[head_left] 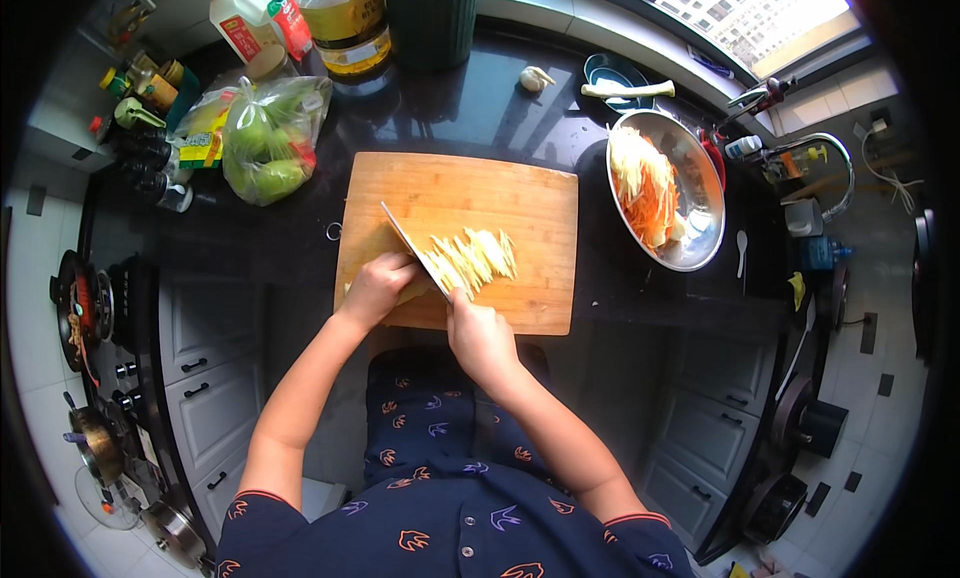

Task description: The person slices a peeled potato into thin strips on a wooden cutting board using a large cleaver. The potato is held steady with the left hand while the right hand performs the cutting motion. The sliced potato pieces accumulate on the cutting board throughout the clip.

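Observation:
A wooden cutting board (460,183) lies on the dark counter in front of me. My right hand (480,338) is wrapped round the handle of a kitchen knife (408,240), its blade slanting across the board. To the left of the blade, my left hand (378,286) has its fingers curled and pressed down on a pale yellow vegetable (412,292), mostly hidden beneath them. Cut strips of the same pale yellow colour (478,258) lie in a loose row just right of the blade.
A metal bowl (705,213) with pale and orange shreds stands at the right. Beyond the board are a garlic bulb (536,78) and a peeled pale stalk (628,90) across a blue dish. A bag of green produce (270,143) sits far left, near a large oil jug (345,28).

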`<state>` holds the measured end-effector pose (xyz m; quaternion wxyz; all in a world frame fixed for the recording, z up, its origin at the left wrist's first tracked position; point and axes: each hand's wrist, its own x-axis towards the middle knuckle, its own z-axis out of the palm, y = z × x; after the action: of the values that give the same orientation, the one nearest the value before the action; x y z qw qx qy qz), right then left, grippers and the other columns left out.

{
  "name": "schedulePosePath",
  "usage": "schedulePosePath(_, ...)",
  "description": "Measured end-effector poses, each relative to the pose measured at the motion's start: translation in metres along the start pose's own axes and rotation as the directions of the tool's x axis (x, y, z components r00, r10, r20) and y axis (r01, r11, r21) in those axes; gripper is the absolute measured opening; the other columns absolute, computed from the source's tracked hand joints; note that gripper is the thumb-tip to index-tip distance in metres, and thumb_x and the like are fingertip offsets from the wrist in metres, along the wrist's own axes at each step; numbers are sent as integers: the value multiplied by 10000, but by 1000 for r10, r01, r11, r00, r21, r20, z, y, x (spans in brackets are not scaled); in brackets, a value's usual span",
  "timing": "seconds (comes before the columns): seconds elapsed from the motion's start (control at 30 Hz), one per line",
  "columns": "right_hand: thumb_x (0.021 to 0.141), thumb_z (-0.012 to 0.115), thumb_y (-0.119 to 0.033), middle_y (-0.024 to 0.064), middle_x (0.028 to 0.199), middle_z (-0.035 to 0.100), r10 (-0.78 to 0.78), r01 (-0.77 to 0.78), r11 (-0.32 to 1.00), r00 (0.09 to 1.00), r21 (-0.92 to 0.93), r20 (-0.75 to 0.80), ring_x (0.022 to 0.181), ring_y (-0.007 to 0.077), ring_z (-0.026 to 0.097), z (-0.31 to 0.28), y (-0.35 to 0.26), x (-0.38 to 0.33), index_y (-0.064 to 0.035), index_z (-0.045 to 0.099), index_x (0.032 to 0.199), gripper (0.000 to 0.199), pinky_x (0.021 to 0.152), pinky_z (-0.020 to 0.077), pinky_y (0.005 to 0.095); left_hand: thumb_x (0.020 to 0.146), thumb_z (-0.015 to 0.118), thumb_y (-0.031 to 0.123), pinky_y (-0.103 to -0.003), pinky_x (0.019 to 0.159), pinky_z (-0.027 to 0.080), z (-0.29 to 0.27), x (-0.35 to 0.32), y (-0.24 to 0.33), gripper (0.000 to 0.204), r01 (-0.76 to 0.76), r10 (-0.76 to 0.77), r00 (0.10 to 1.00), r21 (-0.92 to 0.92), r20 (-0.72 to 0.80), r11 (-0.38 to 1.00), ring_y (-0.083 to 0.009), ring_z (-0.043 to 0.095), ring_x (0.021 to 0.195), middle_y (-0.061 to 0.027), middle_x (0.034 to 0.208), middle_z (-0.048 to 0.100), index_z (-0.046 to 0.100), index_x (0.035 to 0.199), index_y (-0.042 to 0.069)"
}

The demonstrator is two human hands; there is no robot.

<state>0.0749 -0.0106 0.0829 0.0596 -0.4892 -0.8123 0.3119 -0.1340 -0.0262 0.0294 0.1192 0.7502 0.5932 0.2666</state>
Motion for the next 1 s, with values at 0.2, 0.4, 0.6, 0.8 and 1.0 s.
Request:
schedulePosePath(0.2,974,523,-135,280,681,651,-35,35,999,999,22,-12,652,482,668,-16,-5,-2,-33,563,1061,140,606,547,584,802,699,67,-404,706,565,2,2,5,127,-15,9,993,-47,-117,999,-303,671,799,-103,852,681,751,918,65)
schedulePosePath(0.4,973,526,-129,275,684,654,-30,31,999,999,29,-31,661,484,669,-5,-1,-3,-39,570,1051,127,617,544,592,799,715,79,-404,713,569,6,-2,1,133,-6,4,994,-21,-110,1000,-303,678,815,-103,865,686,748,926,63)
schedulePosePath(0.6,971,521,-123,278,685,652,-27,27,999,999,19,-27,665,489,668,-9,0,2,-39,574,1039,121,619,543,593,803,709,75,-403,719,568,4,2,2,126,-14,10,993,-30,-116,999,-309,675,821,-103,871,685,741,923,57)
schedulePosePath(0.8,966,512,-115,278,683,654,-12,12,1000,1000,28,11,668,485,673,-11,-5,2,-33,569,1053,132,631,552,584,797,701,55,-408,721,564,5,0,2,111,-3,-3,991,-45,-135,999,-316,665,811,-112,865,679,733,904,50)
schedulePosePath(1.0,972,535,-133,273,695,657,19,-19,1000,1000,-13,8,681,484,668,8,-5,1,-40,566,1086,150,636,540,590,851,670,84,-391,747,582,7,-8,-5,140,8,-7,1000,38,-26,999,-284,683,887,-86,971,704,734,975,68)
